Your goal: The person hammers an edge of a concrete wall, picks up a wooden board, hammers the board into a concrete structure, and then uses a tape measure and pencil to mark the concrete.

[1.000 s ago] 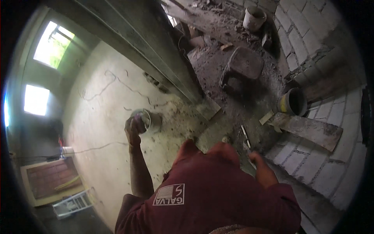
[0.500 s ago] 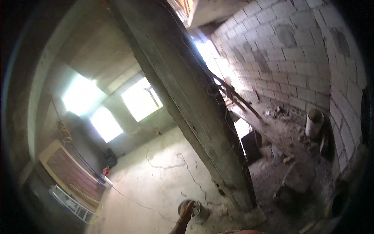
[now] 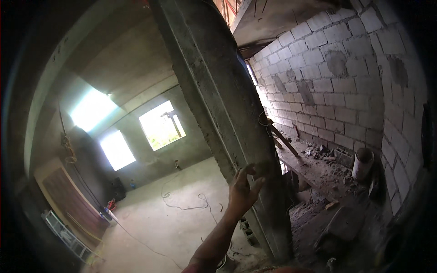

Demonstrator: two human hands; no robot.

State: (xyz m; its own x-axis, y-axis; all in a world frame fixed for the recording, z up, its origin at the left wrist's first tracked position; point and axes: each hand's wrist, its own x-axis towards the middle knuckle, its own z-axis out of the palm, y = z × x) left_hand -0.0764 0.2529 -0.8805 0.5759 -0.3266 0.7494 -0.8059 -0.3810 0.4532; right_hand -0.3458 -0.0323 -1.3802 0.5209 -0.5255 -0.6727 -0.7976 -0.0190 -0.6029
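Note:
My left hand (image 3: 243,193) is raised in front of the tall concrete pillar (image 3: 227,109), its forearm coming up from the lower edge. The fingers are curled but apart from the thumb, and I see nothing between them. A dark, blurred patch (image 3: 262,169) shows on the pillar beside the fingertips; whether the hand touches the pillar I cannot tell. Low down, the rim of a bucket (image 3: 223,262) peeks out beside my forearm, which hides most of it. My right hand is out of view.
Left of the pillar, a cable (image 3: 186,208) lies on the pale floor. A ladder (image 3: 68,234) and a framed panel (image 3: 68,195) stand at the left. To the right are a block wall (image 3: 327,95), a pale cylindrical container (image 3: 363,164) and rubble (image 3: 314,150).
My left hand has left the bucket and risen to the pillar. The view has shifted, so the pillar stands more upright and the bucket sits lower.

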